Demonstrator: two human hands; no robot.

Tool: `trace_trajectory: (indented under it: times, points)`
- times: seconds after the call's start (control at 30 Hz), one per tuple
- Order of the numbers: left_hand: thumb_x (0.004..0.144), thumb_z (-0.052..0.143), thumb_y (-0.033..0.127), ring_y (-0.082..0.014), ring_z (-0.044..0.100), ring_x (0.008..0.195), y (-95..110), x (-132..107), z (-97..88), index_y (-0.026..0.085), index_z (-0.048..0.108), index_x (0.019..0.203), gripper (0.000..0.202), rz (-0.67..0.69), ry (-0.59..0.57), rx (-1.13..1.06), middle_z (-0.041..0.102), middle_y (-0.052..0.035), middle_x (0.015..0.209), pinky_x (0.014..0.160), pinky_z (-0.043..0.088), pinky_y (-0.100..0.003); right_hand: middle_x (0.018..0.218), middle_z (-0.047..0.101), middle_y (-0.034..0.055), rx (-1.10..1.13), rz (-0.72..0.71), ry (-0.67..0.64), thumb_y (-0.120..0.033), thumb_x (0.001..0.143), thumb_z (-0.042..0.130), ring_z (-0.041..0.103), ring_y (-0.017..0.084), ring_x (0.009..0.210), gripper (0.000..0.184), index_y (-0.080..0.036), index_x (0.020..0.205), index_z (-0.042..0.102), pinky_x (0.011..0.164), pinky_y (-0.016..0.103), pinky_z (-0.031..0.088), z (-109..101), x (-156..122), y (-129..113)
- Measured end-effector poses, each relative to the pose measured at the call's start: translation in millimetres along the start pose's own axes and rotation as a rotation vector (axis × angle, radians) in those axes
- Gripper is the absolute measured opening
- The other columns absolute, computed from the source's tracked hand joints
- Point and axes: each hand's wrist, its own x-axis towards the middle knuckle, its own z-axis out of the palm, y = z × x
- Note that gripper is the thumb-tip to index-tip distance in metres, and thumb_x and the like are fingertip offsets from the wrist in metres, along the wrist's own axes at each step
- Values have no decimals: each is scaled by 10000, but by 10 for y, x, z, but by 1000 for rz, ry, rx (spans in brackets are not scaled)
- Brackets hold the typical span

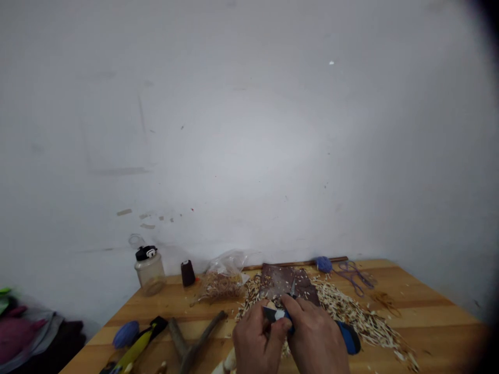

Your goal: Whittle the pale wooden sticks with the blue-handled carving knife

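At the lower middle, my right hand (317,335) is wrapped round a knife with a blue and black handle (349,337), whose butt sticks out to the right. A dark blade (268,314) points left, towards my left hand (255,340). My left hand is closed round a pale, peeled piece of wood (229,361), mostly hidden by the fingers. The left thumb rests by the front of the knife. Just beyond the hands lies a dark brown sheet (278,278) sprinkled with chips. A grey pointed tip (293,286) shows above the right fingers; its kind is unclear.
Wood shavings (360,314) cover the wooden table (421,311) around the hands. Leftward lie a forked branch (191,353), a yellow-green tool (134,353) and a blue oval object (126,334). Along the wall stand a bottle (150,272), thread cone (187,274), plastic bag (224,278) and purple yarn (323,264).
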Motion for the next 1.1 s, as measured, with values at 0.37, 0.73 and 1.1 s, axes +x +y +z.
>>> trace_trajectory:
  times: [0.37, 0.73, 1.1]
  points:
    - [843, 412, 534, -172, 540, 582, -11, 56, -95, 198, 581, 857, 377, 111, -167, 49, 598, -14, 640, 554, 353, -261, 815, 670, -23, 40, -102, 24, 15, 689, 499, 605, 159, 743, 453, -291, 996, 630, 688, 252, 355, -5, 19, 126]
    - [864, 360, 535, -159, 524, 533, -24, 53, -48, 206, 544, 761, 391, 197, -121, 87, 567, -2, 595, 513, 311, -255, 826, 674, -18, 41, -93, -10, -13, 693, 519, 613, 167, 761, 439, -297, 1007, 633, 695, 253, 374, 25, 12, 102]
    - [885, 409, 407, -108, 403, 489, -36, 40, -100, 217, 446, 670, 289, 34, 9, -44, 394, 60, 528, 506, 289, -221, 952, 708, -8, 180, 149, -95, -142, 780, 471, 662, 191, 834, 357, -313, 1048, 633, 696, 266, 450, -41, 184, 468]
